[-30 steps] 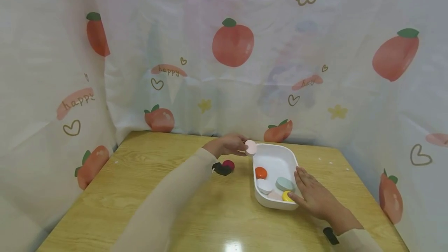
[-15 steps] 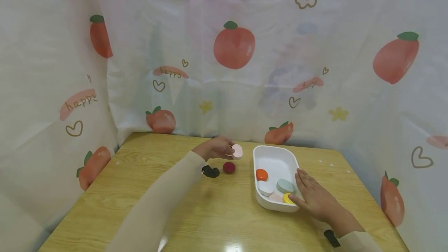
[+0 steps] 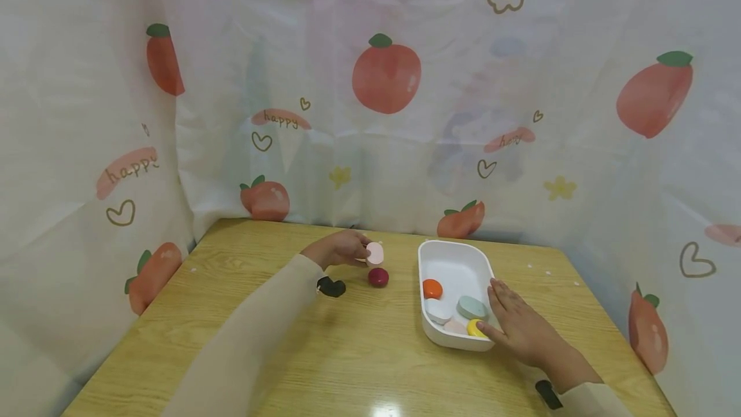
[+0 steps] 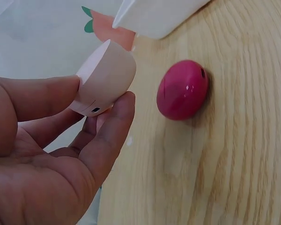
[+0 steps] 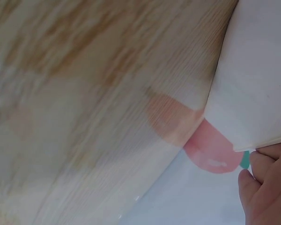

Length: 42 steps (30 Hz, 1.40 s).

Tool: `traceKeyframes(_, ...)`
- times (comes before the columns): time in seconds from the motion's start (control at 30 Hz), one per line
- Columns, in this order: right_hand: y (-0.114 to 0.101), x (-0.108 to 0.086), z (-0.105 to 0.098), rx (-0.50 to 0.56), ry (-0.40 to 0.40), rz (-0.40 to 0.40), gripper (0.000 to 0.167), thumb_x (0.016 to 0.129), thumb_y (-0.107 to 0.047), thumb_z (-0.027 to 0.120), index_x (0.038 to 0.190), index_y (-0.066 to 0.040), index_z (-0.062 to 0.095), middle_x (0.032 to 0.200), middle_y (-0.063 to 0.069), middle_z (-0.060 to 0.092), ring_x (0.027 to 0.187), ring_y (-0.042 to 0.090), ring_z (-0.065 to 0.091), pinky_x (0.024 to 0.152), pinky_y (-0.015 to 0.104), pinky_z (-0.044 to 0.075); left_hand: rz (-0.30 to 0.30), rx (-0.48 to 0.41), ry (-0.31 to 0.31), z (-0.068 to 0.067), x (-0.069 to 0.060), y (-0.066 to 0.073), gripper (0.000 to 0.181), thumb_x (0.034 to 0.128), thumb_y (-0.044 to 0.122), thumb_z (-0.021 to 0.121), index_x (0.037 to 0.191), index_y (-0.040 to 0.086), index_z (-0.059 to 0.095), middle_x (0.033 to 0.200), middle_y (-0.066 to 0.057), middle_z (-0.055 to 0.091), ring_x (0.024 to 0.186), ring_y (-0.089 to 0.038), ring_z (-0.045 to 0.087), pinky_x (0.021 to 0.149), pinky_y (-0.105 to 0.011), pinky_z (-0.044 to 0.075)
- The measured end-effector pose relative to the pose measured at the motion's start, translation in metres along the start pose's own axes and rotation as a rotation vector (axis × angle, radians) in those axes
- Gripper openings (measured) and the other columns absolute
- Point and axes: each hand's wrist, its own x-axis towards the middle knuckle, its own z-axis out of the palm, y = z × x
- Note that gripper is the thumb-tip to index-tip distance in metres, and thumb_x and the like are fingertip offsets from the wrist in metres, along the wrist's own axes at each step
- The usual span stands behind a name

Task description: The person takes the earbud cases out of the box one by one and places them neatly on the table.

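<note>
In the head view my left hand (image 3: 343, 248) pinches a pale pink earbud case (image 3: 375, 253) between thumb and fingers, raised above the table. The left wrist view shows the case's (image 4: 105, 77) flat face and a small dark port. Just below it on the wood lies a glossy crimson case (image 4: 182, 89), apart from the hand. My right hand (image 3: 523, 327) rests with straight fingers along the right side of a white tray (image 3: 454, 266), its thumb over the near rim. Orange (image 3: 432, 289), mint (image 3: 472, 307), white (image 3: 438, 310), pale pink and yellow (image 3: 476, 328) pieces lie inside.
The wooden table (image 3: 347, 352) meets a fruit-print curtain (image 3: 393, 166) at the back and sides. Dark bands (image 3: 332, 286) show at both wrists. The tray's wall stands to the right of the crimson case.
My left hand has moved left, away from the tray's rim, with the pale pink case still in its fingers. The crimson case is now uncovered. My right hand stays at the tray.
</note>
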Motion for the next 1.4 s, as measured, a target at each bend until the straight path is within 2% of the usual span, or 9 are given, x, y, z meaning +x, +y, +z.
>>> traceKeyframes(0.07,0.0,0.0,0.0,-0.003,0.007,-0.006,0.084,0.098,-0.055,0.046,0.144,0.014,0.031,0.155,0.027,0.021,0.141,0.043,0.02,0.112,0.053,0.024,-0.001,0.007,0.004,-0.003,-0.001,-0.004,0.037,0.0936,-0.015,0.048,0.131,-0.014,0.048,0.106,-0.017,0.06,0.092,-0.022,0.06,0.092,-0.044,0.051)
traceKeyframes(0.3,-0.001,-0.001,0.001,0.006,0.018,-0.003,0.084,0.098,-0.055,0.046,0.144,0.014,0.031,0.155,0.027,0.021,0.141,0.042,0.019,0.117,0.041,0.012,-0.015,0.015,0.033,-0.013,-0.001,-0.016,0.039,0.0922,-0.015,0.051,0.131,-0.014,0.049,0.11,-0.019,0.059,0.094,-0.024,0.059,0.092,-0.045,0.051)
traceKeyframes(0.77,-0.002,0.0,0.0,0.008,0.002,0.006,0.084,0.098,-0.054,0.048,0.145,0.013,0.03,0.155,0.026,0.02,0.142,0.041,0.018,0.111,0.054,0.025,-0.041,0.039,0.072,-0.022,-0.007,-0.03,0.042,0.0931,-0.013,0.051,0.134,-0.013,0.047,0.116,-0.021,0.058,0.097,-0.026,0.062,0.088,-0.039,0.054)
traceKeyframes(1.0,-0.001,0.0,0.001,0.017,-0.006,0.013,0.084,0.098,-0.054,0.048,0.145,0.013,0.029,0.156,0.026,0.019,0.142,0.041,0.017,0.113,0.053,0.022,-0.047,0.04,0.111,-0.027,-0.008,-0.039,0.04,0.0922,-0.012,0.053,0.132,-0.012,0.051,0.115,-0.02,0.061,0.096,-0.026,0.064,0.085,-0.039,0.055)
traceKeyframes(1.17,-0.001,0.0,0.001,0.015,0.003,0.007,0.083,0.098,-0.053,0.048,0.145,0.013,0.03,0.155,0.027,0.02,0.142,0.042,0.018,0.111,0.055,0.025,-0.061,0.001,0.113,-0.029,-0.007,-0.045,0.04,0.0922,-0.014,0.052,0.133,-0.013,0.049,0.116,-0.022,0.06,0.097,-0.028,0.064,0.085,-0.039,0.055)
traceKeyframes(1.4,-0.001,-0.001,0.002,0.02,0.019,0.003,0.083,0.098,-0.054,0.048,0.145,0.013,0.03,0.155,0.027,0.021,0.141,0.042,0.02,0.114,0.051,0.022,-0.064,0.017,0.121,-0.029,-0.008,-0.048,0.041,0.0919,-0.013,0.054,0.132,-0.012,0.05,0.115,-0.021,0.06,0.096,-0.026,0.064,0.086,-0.039,0.055)
